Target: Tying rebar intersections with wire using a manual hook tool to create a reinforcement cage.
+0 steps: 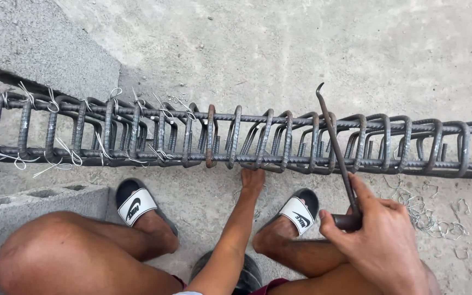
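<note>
A long rebar cage (279,139) of steel bars and bent stirrups lies across the concrete floor in front of me. Thin wire ties (55,101) bind the stirrups on its left part. My left hand (252,179) reaches down to the cage's near lower bar, fingers touching it between two stirrups. My right hand (381,235) grips the handle of a hooked metal tying tool (334,142), whose curved tip points up over the cage.
Loose bent wire pieces (432,213) lie scattered on the floor at the right. A grey concrete block (39,202) sits at the left by my knee. My feet in black-and-white slide sandals (135,203) rest just before the cage.
</note>
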